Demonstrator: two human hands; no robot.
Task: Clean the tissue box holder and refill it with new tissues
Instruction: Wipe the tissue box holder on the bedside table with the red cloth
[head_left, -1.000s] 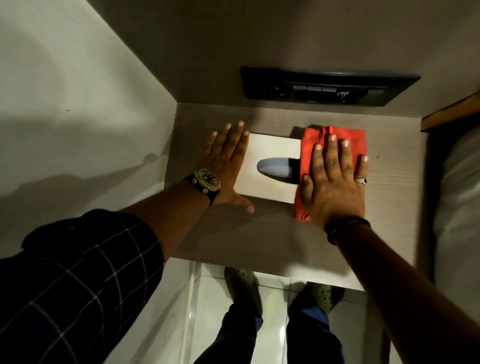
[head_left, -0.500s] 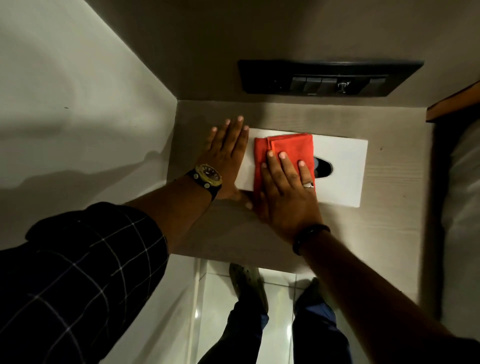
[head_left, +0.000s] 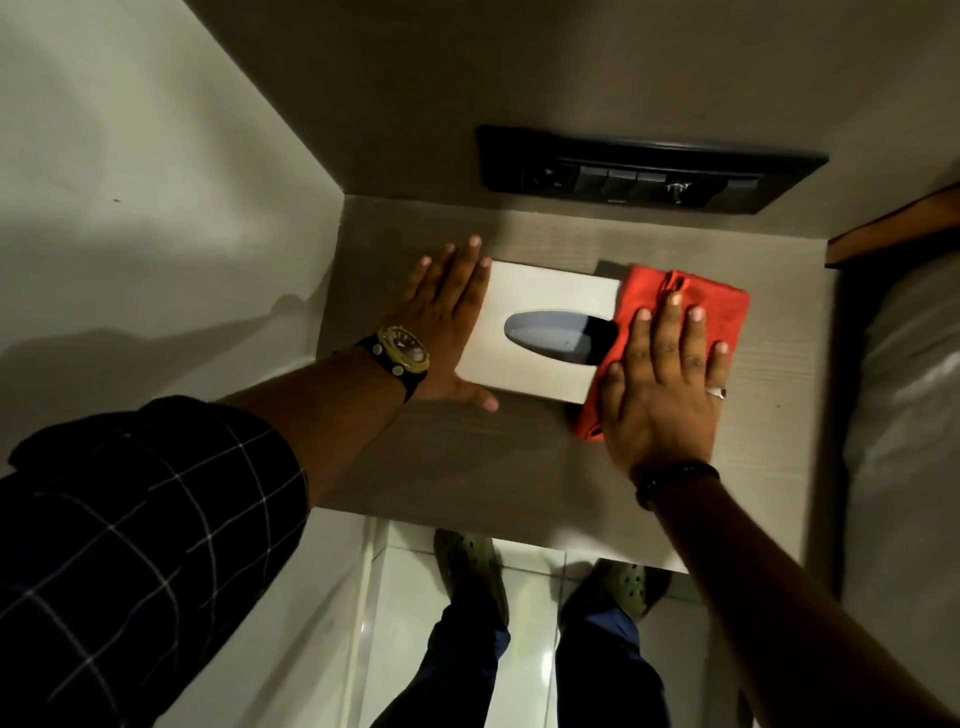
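Note:
A white tissue box holder (head_left: 535, 304) with a dark oval slot lies flat on a small wooden bedside table (head_left: 467, 467). My left hand (head_left: 447, 322) rests flat against the holder's left end, fingers straight, thumb along its near edge. My right hand (head_left: 665, 379) presses a folded red cloth (head_left: 722, 306) flat onto the holder's right end, and the cloth hangs over the right and near edges. No tissues show in the slot.
A black switch panel (head_left: 644, 171) sits on the back wall above the table. A pale wall (head_left: 130, 208) closes the left side. A bed with white bedding (head_left: 914, 415) is at the right. My feet in green clogs (head_left: 467, 571) stand on the tiled floor.
My right hand slid the red cloth from the holder's left part back across the top to its right end. My left hand stayed at the left end.

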